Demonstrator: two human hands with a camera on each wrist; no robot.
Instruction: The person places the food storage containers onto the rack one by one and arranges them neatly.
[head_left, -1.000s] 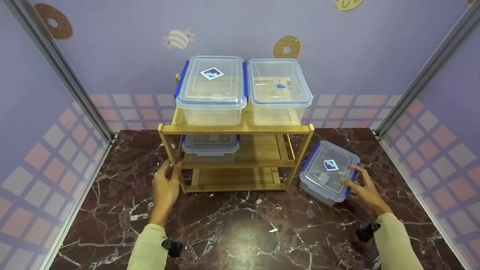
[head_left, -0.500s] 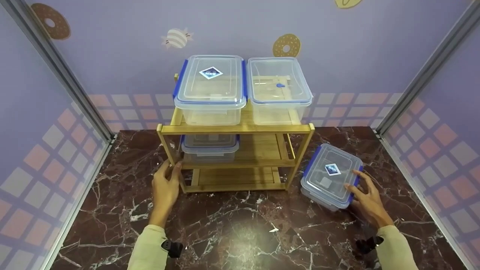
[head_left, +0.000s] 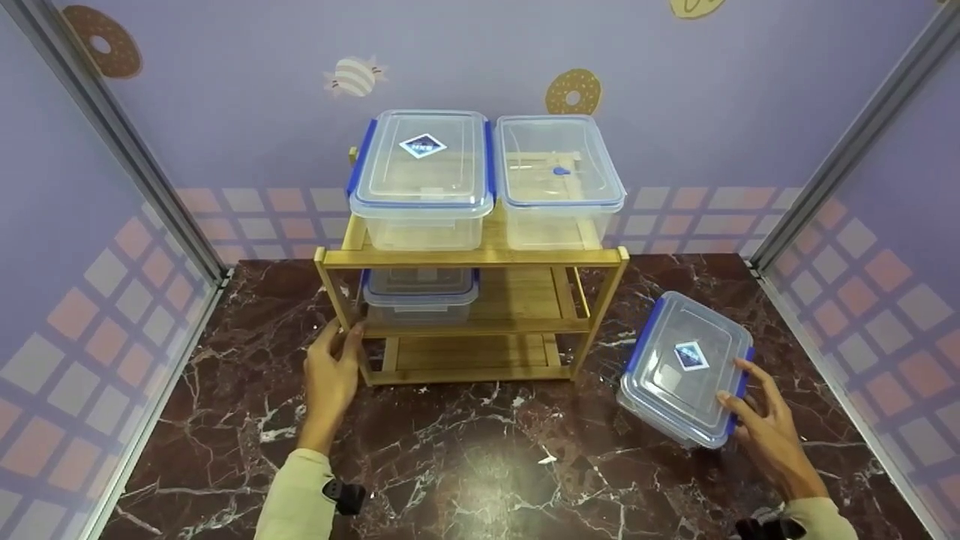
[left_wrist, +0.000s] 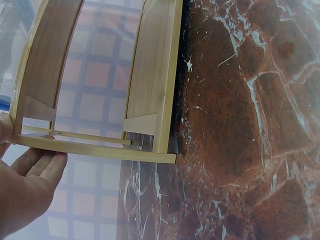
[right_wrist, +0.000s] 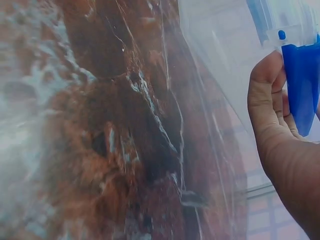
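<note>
My right hand grips the near right edge of a clear lidded container with blue clips, held tilted just above the marble table, right of a wooden three-tier rack. In the right wrist view my thumb presses beside a blue clip on the container's clear wall. My left hand holds the rack's left front post; in the left wrist view its fingers curl under a wooden bar.
Two larger clear containers stand side by side on the rack's top shelf. A third sits on the left of the middle shelf. Purple walls with metal corner posts close in the table on three sides.
My right hand has drawn the container to the right and toward me, and its near edge now sits lower and tilted. The left hand has stayed on the rack post.
</note>
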